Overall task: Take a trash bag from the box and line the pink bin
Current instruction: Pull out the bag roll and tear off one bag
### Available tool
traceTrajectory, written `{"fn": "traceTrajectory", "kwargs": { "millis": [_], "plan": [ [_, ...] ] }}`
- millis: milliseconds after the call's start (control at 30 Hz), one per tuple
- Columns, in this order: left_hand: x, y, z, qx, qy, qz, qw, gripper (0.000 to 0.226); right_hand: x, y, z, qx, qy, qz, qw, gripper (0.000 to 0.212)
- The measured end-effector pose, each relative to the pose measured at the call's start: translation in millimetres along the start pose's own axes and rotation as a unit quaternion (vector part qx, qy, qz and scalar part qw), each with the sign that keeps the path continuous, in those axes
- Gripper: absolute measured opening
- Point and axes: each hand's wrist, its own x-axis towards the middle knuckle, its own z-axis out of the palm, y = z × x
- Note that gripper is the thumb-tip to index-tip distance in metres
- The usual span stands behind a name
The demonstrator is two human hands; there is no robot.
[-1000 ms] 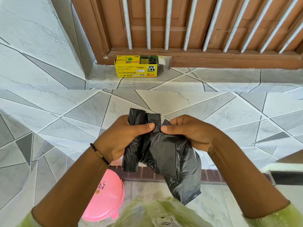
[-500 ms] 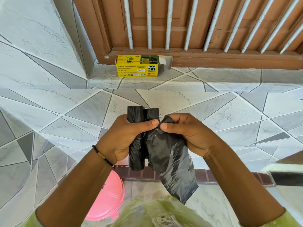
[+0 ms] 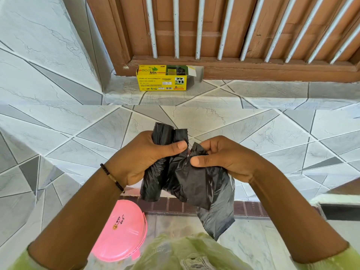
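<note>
I have the black trash bag [image 3: 187, 172] up in front of me, held between both hands above the tiled ledge [image 3: 253, 129]. My left hand [image 3: 142, 158] is wrapped around the rolled part of the plastic, thumb pressed across its front, with the top of the roll sticking up above my fingers. My right hand [image 3: 224, 158] pinches a crumpled edge of the same bag just beside the left thumb, and a loose sheet hangs down below it. The pink bin [image 3: 120, 232] sits low on my left, under my left forearm, on the floor. The yellow box [image 3: 163, 77] lies well away on a higher tiled step, one end flap open, right against the base of a brown wooden door [image 3: 194, 26] with white bars.
</note>
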Motion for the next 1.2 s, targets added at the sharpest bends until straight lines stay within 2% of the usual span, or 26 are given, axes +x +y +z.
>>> {"fn": "traceTrajectory", "kwargs": {
  "millis": [133,300,400,467,633,767,833,933,1000,1100,1200],
  "plan": [
    [-0.8,7.2,-1.9,0.06,-0.053,-0.044,0.996,0.011,-0.5,-10.0,-4.8,-0.062,0.003,0.014,0.998,0.015],
    [0.8,7.2,-1.0,0.083,-0.029,-0.029,0.996,0.017,-0.1,-12.7,-3.5,-0.118,-0.005,0.022,0.993,0.005],
    [0.8,4.4,1.5,0.068,-0.01,-0.018,0.997,0.019,1.9,-11.1,-6.4,-0.111,0.015,0.013,0.994,0.006],
    [1.4,3.0,1.8,0.047,0.002,-0.019,0.999,0.018,2.8,-10.0,-7.8,-0.097,0.023,0.004,0.995,0.014],
    [4.0,-2.1,-6.4,-0.063,0.057,-0.047,0.995,0.011,2.3,-4.6,-8.1,-0.003,0.073,-0.046,0.996,0.008],
    [5.7,-4.8,-8.0,-0.076,0.046,-0.041,0.995,0.015,0.7,-3.3,-6.9,-0.037,0.051,-0.045,0.997,0.003],
    [5.9,-2.2,-7.9,-0.044,0.009,-0.038,0.998,0.02,-0.8,-5.6,-5.6,-0.077,0.018,-0.027,0.996,0.004],
    [3.5,2.7,-4.8,0.097,-0.055,-0.017,0.994,0.016,-0.4,-7.6,-5.4,-0.169,-0.003,0.007,0.986,0.016],
    [2.1,4.9,-1.6,0.174,-0.089,-0.006,0.981,0.026,1.0,-8.7,-6.2,-0.205,-0.003,0.02,0.978,0.012],
    [1.4,6.8,0.5,0.222,-0.109,-0.003,0.969,0.033,1.9,-12.1,-5.5,-0.223,-0.023,0.025,0.974,0.009],
    [2.0,8.5,1.2,0.243,-0.102,0.002,0.965,0.032,2.8,-13.9,-3.8,-0.237,-0.029,0.026,0.971,0.009]
  ]
}}
